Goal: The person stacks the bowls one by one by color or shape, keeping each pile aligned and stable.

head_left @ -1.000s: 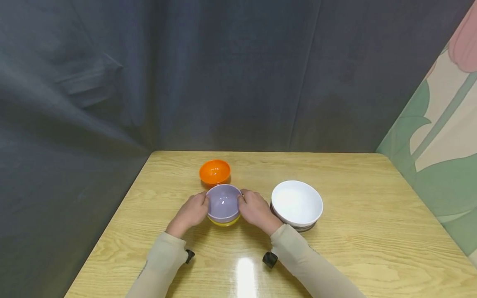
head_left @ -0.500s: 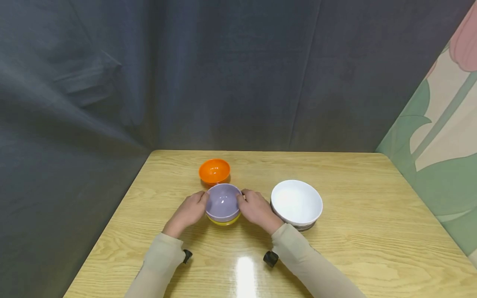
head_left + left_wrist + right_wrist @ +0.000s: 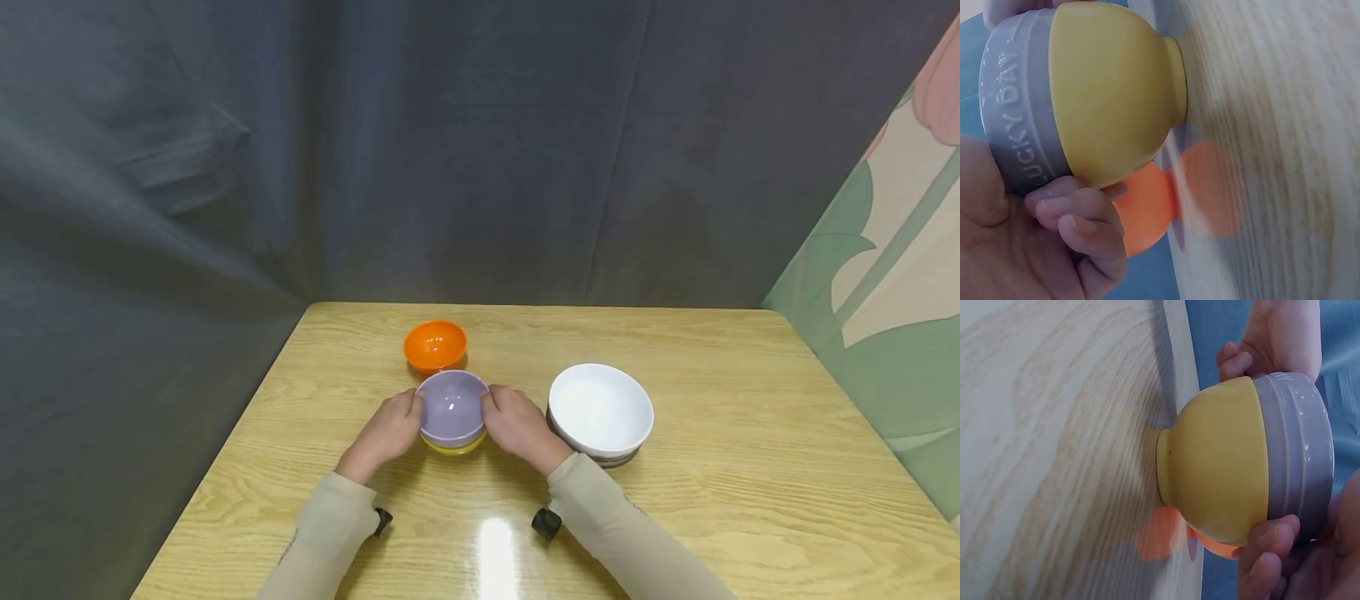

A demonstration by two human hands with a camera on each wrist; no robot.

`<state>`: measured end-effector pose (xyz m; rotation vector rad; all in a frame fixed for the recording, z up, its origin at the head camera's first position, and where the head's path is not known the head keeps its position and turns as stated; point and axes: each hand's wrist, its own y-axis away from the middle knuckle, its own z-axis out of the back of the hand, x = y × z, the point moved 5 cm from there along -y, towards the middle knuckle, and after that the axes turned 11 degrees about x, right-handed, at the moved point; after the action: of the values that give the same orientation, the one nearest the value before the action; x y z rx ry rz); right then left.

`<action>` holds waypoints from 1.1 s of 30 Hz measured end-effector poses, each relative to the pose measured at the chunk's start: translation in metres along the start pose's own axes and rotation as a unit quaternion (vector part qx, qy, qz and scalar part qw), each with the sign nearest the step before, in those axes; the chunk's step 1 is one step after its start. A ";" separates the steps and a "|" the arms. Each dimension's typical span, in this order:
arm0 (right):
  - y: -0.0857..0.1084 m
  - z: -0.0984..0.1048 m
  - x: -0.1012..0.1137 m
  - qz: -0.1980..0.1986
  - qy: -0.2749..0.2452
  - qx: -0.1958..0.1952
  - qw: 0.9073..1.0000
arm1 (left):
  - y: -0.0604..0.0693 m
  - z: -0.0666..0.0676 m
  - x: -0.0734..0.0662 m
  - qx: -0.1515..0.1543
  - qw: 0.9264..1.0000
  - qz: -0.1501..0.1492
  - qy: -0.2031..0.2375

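Note:
A purple bowl (image 3: 452,407) with raised lettering on its side sits nested in a yellow bowl (image 3: 1113,94). The yellow bowl's foot stands on the wooden table. At the left side of the purple bowl, my left hand (image 3: 384,437) grips the rim, thumb over the edge and fingers curled beneath. Opposite it, my right hand (image 3: 519,425) holds the right side the same way. In the wrist views, fingertips of both hands lie near the seam between the two bowls. Only a yellow strip shows below the purple bowl in the head view.
Just behind the nested pair stands an orange bowl (image 3: 435,346). A larger white bowl (image 3: 600,408) is right of my right hand, with darker rims visible under it. A dark curtain (image 3: 465,150) hangs behind the table (image 3: 720,483).

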<state>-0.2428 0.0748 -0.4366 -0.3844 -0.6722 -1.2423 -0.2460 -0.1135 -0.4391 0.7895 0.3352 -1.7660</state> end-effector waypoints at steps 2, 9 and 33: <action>0.000 0.000 0.000 -0.001 0.003 -0.003 1.000 | -0.001 -0.001 0.000 -0.002 1.000 -0.003 0.000; -0.001 0.000 -0.001 -0.003 0.012 -0.019 1.000 | -0.003 -0.002 0.001 -0.007 1.000 -0.016 0.001; 0.000 -0.006 -0.001 0.000 -0.001 -0.010 1.000 | -0.001 0.001 0.006 0.003 1.000 -0.007 -0.016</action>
<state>-0.2412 0.0722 -0.4417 -0.4019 -0.6625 -1.2492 -0.2481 -0.1180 -0.4423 0.7638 0.3152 -1.7906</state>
